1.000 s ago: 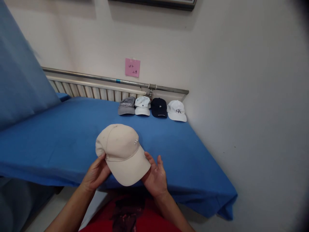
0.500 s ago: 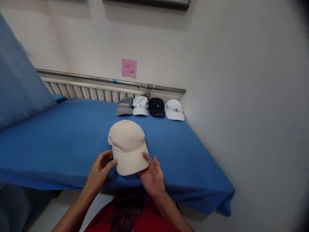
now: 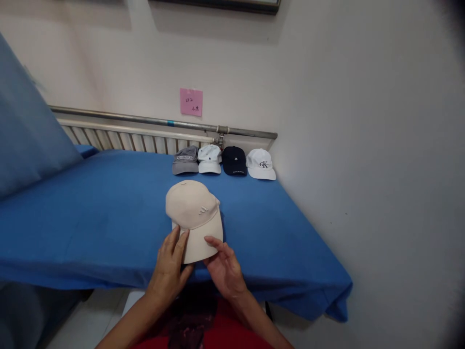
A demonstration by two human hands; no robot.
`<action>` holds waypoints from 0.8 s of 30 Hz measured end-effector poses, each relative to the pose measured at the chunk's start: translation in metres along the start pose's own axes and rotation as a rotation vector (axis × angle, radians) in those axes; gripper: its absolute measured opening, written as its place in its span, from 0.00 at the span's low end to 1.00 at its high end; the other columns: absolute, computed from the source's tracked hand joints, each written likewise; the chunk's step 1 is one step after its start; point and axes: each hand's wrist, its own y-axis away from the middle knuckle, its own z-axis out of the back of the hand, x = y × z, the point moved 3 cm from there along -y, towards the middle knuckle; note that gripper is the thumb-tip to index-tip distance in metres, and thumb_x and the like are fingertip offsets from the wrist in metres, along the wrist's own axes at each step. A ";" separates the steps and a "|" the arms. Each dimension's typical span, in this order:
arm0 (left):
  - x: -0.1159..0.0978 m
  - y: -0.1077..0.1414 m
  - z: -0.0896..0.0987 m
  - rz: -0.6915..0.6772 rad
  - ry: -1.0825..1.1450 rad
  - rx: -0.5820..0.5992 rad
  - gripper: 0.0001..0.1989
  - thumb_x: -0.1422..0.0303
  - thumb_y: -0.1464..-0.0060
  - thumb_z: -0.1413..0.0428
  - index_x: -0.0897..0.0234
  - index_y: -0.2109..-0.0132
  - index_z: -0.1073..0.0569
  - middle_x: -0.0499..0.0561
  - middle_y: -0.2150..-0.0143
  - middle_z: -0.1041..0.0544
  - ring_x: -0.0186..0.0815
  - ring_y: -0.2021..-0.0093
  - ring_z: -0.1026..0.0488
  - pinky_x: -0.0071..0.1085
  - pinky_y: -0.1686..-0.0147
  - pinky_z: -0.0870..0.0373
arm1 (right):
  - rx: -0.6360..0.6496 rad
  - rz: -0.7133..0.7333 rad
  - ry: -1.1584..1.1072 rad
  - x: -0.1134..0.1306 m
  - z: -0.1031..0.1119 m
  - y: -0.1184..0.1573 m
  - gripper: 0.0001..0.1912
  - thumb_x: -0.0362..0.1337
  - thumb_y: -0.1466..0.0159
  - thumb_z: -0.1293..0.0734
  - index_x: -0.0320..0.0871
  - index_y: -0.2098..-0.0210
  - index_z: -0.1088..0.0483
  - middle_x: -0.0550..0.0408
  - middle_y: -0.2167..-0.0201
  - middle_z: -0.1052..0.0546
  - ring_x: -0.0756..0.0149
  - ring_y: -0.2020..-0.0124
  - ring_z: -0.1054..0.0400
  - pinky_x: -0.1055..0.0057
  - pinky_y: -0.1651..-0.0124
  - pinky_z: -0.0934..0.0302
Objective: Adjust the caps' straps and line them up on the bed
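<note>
A cream baseball cap [image 3: 191, 206] with a small stripe logo is between my hands near the front of the blue-covered table [image 3: 90, 208], its brim toward me. My left hand [image 3: 169, 266] grips the left side of the brim, fingers on top and thumb below. My right hand [image 3: 225, 269] holds the brim's right front edge, with one finger over it and the palm turned up. Behind stand a grey cap [image 3: 185, 161], a white cap with small dark marks [image 3: 209, 159], a black cap [image 3: 234, 161] and a white cap with letters [image 3: 261, 164] in a row.
A radiator [image 3: 138, 141] and a metal pipe [image 3: 145, 118] run along the wall behind the table. A pink note [image 3: 191, 102] hangs above them. A blue curtain [image 3: 29, 126] is at the left, and a wall borders the right side.
My left hand has moved right and up, from the brim's side edge onto its top. The cream cap has turned slightly, so its logo sits farther left.
</note>
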 end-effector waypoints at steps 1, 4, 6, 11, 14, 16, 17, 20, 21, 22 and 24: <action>-0.002 -0.001 -0.003 -0.028 -0.036 -0.006 0.37 0.74 0.48 0.43 0.61 0.31 0.41 0.66 0.28 0.46 0.59 0.30 0.48 0.57 0.36 0.50 | 0.018 0.011 0.017 0.000 0.000 0.001 0.18 0.50 0.43 0.27 0.44 0.60 0.19 0.52 0.49 0.21 0.58 0.47 0.32 0.63 0.43 0.39; -0.007 -0.006 -0.007 -0.069 -0.087 -0.015 0.36 0.74 0.44 0.46 0.61 0.30 0.44 0.68 0.28 0.46 0.58 0.30 0.48 0.57 0.37 0.48 | 0.068 0.031 0.060 -0.002 0.000 0.002 0.16 0.48 0.41 0.29 0.44 0.60 0.19 0.51 0.54 0.20 0.61 0.56 0.30 0.65 0.52 0.36; -0.007 -0.010 -0.007 -0.061 -0.080 -0.021 0.34 0.73 0.44 0.46 0.62 0.31 0.42 0.68 0.29 0.44 0.58 0.31 0.46 0.57 0.37 0.47 | 0.085 0.030 0.075 -0.003 0.001 0.002 0.17 0.48 0.41 0.29 0.44 0.59 0.19 0.51 0.58 0.20 0.63 0.61 0.30 0.66 0.56 0.36; 0.005 -0.021 -0.001 -0.023 -0.001 -0.028 0.29 0.75 0.43 0.49 0.64 0.34 0.34 0.66 0.33 0.35 0.55 0.34 0.40 0.54 0.35 0.46 | 0.121 0.005 0.067 -0.003 0.004 0.003 0.16 0.50 0.43 0.27 0.45 0.64 0.19 0.52 0.62 0.20 0.63 0.61 0.30 0.68 0.58 0.35; 0.008 -0.030 0.014 0.059 0.153 -0.108 0.26 0.73 0.43 0.48 0.62 0.38 0.29 0.61 0.35 0.31 0.50 0.34 0.38 0.50 0.33 0.47 | 0.175 -0.017 0.086 -0.003 0.004 0.003 0.14 0.49 0.43 0.27 0.45 0.67 0.19 0.51 0.57 0.21 0.61 0.57 0.28 0.69 0.58 0.35; 0.006 -0.037 0.029 0.219 0.326 -0.218 0.22 0.72 0.43 0.45 0.61 0.42 0.25 0.58 0.38 0.27 0.47 0.35 0.35 0.45 0.32 0.47 | 0.194 -0.027 0.092 -0.002 0.004 0.003 0.13 0.48 0.43 0.28 0.45 0.68 0.20 0.50 0.48 0.23 0.60 0.54 0.28 0.69 0.59 0.35; 0.005 -0.040 0.036 0.338 0.437 -0.289 0.19 0.71 0.43 0.43 0.61 0.45 0.24 0.57 0.40 0.25 0.46 0.37 0.33 0.42 0.33 0.46 | 0.202 -0.032 0.096 -0.002 0.004 0.003 0.13 0.48 0.42 0.28 0.45 0.69 0.20 0.50 0.46 0.24 0.60 0.53 0.28 0.70 0.59 0.35; 0.000 -0.045 0.049 0.669 0.900 -0.491 0.13 0.69 0.40 0.43 0.64 0.50 0.22 0.56 0.48 0.20 0.44 0.46 0.25 0.41 0.41 0.31 | 0.220 -0.051 0.095 -0.002 0.004 0.002 0.12 0.47 0.41 0.28 0.45 0.68 0.20 0.49 0.47 0.24 0.62 0.54 0.28 0.71 0.60 0.35; -0.002 -0.045 0.050 0.748 1.061 -0.523 0.12 0.70 0.39 0.45 0.65 0.50 0.22 0.56 0.51 0.19 0.42 0.52 0.22 0.40 0.48 0.25 | 0.219 -0.060 0.092 -0.003 0.004 0.001 0.12 0.47 0.41 0.28 0.45 0.67 0.20 0.49 0.48 0.23 0.62 0.55 0.28 0.71 0.60 0.35; -0.003 -0.045 0.049 0.813 1.201 -0.539 0.12 0.73 0.38 0.47 0.66 0.50 0.23 0.55 0.55 0.17 0.40 0.57 0.20 0.38 0.55 0.21 | 0.216 -0.068 0.091 -0.003 0.004 0.001 0.11 0.46 0.41 0.28 0.45 0.66 0.20 0.50 0.48 0.23 0.62 0.55 0.28 0.71 0.61 0.35; -0.002 -0.042 0.045 0.914 1.385 -0.529 0.14 0.78 0.38 0.50 0.67 0.50 0.24 0.53 0.62 0.16 0.37 0.65 0.19 0.33 0.66 0.19 | 0.210 -0.084 0.096 -0.003 0.005 0.000 0.12 0.46 0.41 0.28 0.45 0.63 0.21 0.49 0.49 0.23 0.63 0.55 0.28 0.71 0.61 0.35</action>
